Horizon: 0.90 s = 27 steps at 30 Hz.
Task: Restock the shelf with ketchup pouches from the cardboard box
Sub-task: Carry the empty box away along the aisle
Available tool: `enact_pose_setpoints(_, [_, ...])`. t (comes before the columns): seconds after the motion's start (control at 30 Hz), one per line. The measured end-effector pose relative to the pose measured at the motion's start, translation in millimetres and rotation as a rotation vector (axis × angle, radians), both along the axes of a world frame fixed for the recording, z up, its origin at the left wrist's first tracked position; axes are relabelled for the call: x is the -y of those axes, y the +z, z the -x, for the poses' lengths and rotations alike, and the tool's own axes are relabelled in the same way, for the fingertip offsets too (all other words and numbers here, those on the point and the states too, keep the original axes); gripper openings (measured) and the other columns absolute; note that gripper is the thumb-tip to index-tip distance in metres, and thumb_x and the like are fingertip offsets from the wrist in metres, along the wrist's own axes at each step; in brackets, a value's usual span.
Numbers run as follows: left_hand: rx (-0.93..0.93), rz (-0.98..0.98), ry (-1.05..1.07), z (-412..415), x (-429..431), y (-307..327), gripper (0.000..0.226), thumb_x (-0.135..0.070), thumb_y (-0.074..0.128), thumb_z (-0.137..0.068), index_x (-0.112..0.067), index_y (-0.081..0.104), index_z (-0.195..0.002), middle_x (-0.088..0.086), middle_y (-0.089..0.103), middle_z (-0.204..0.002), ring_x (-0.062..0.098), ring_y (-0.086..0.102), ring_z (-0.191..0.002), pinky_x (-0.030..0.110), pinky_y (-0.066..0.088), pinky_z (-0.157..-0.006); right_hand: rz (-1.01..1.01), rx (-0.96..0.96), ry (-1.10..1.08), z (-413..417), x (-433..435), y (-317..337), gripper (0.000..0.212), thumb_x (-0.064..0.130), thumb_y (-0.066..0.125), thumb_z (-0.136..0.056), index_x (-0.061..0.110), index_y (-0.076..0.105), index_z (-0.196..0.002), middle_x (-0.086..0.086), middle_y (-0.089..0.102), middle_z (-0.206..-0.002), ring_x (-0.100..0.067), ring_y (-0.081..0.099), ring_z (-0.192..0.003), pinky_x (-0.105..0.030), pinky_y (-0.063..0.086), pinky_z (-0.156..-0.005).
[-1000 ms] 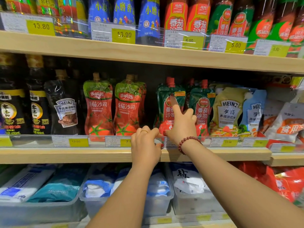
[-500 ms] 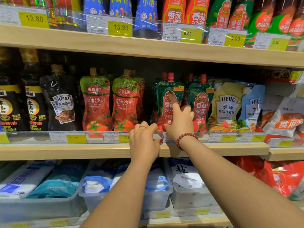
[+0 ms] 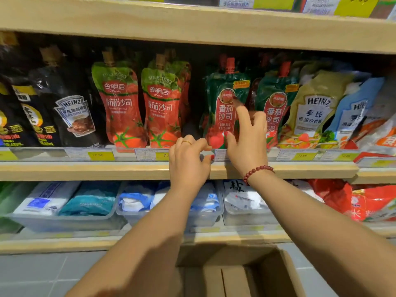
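Black sauce pouch (image 3: 74,113): a dark Heinz pack, far left of the green ketchup pouch, standing on the same wooden shelf (image 3: 85,170).
Red ketchup pouches (image 3: 140,106): two green-topped packs printed with tomatoes, upright, just left of the green ketchup pouch with a narrow dark gap between.
Left hand (image 3: 188,163): low in front of the shelf lip, below and left of the green ketchup pouch; fingers curled loosely inward, thumb tip near the price rail, closed on nothing that can be seen; a gold ring shows on one finger.
Green ketchup pouch (image 3: 225,103): red-capped, marked "Tomato Ketchup", upright at the shelf's front edge, a second like it (image 3: 276,103) just to its right.
Right hand (image 3: 248,142): laid against the lower front of the green ketchup pouch; forefinger stretched up onto the label, the thumb at the pack's bottom edge, the other fingers bent and spread, not gripping around it; a red bead bracelet (image 3: 257,171) circles the wrist.
Heinz salad pouches (image 3: 317,110): leaning packs right of the green ketchup pouch.
Cardboard box (image 3: 276,273): open, on the floor well below the green ketchup pouch, between the forearms.
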<state>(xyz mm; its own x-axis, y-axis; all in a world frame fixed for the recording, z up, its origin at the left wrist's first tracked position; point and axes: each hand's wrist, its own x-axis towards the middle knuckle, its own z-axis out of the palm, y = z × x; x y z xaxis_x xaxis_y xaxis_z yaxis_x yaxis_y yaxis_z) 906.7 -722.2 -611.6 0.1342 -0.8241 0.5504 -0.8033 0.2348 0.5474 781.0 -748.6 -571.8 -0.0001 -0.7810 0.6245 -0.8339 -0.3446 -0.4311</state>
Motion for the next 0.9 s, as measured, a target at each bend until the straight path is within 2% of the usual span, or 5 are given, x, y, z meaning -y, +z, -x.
enact_pose_setpoints(0.13, [0.006,-0.232,-0.077,-7,-9,20,0.025,-0.014,0.072,-0.076,-0.017,0.069,-0.100,-0.002,0.049,-0.086,0.025,0.048,-0.094,0.032,0.037,-0.080,-0.109,-0.060,0.032,21,-28,1,0.056,0.005,0.055,-0.085,0.018,0.039,-0.136,-0.014,0.043,-0.116,-0.028,0.039,-0.106,-0.029,0.036,-0.081])
enact_pose_setpoints(0.3, [0.163,-0.427,-0.270,-30,-49,32,0.047,-0.003,0.064,-0.078,-0.010,0.060,-0.125,0.015,0.048,-0.137,0.034,0.041,-0.128,0.045,0.035,-0.106,-0.417,-0.155,0.020,55,-77,-5,0.061,0.008,0.060,-0.082,0.017,0.039,-0.139,-0.016,0.048,-0.114,-0.034,0.045,-0.103,-0.041,0.044,-0.083])
enact_pose_setpoints(0.63, [0.167,-0.881,-0.002,-80,-190,-43,0.058,-0.009,0.059,-0.077,-0.018,0.051,-0.133,0.018,0.045,-0.139,0.041,0.041,-0.125,0.048,0.039,-0.102,-0.932,-0.185,-0.137,121,-188,-68,0.066,0.019,0.054,-0.087,0.031,0.021,-0.143,-0.011,0.043,-0.129,-0.029,0.047,-0.111,-0.039,0.048,-0.087])
enact_pose_setpoints(0.8, [0.271,-1.120,0.152,-100,-243,-102,0.085,-0.009,0.068,-0.080,-0.037,0.022,-0.146,0.014,0.023,-0.154,0.040,0.026,-0.138,0.053,0.040,-0.102,-1.137,-0.187,-0.217,145,-229,-124,0.071,0.020,0.056,-0.089,0.037,0.012,-0.143,-0.007,0.035,-0.139,-0.029,0.050,-0.113,-0.042,0.053,-0.084])
enact_pose_setpoints(0.9, [0.282,-1.226,0.124,-103,-265,-134,0.098,-0.010,0.066,-0.084,-0.036,-0.003,-0.149,0.010,0.004,-0.159,0.042,0.012,-0.141,0.055,0.038,-0.104,-1.232,-0.203,-0.232,154,-243,-157,0.086,0.019,0.055,-0.088,0.043,-0.007,-0.141,-0.008,0.027,-0.146,-0.034,0.049,-0.115,-0.046,0.054,-0.084])
